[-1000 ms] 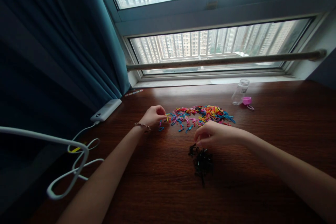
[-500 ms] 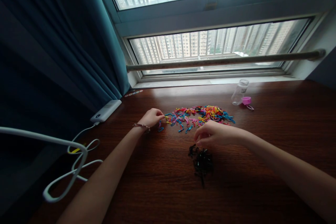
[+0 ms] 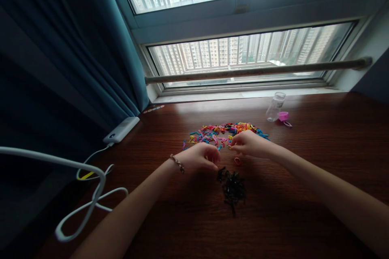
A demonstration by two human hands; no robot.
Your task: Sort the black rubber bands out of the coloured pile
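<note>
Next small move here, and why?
Probably best for the right hand to nudge the orange loop into the coloured pile: it lies alone between that pile and the black pile, and the right fingertips are close by.

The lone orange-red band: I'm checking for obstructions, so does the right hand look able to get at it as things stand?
Likely yes: the orange-red band lies close to the right hand, apart from the black pile, and nothing visible blocks the way. Whether that hand holds something is unclear.
</note>
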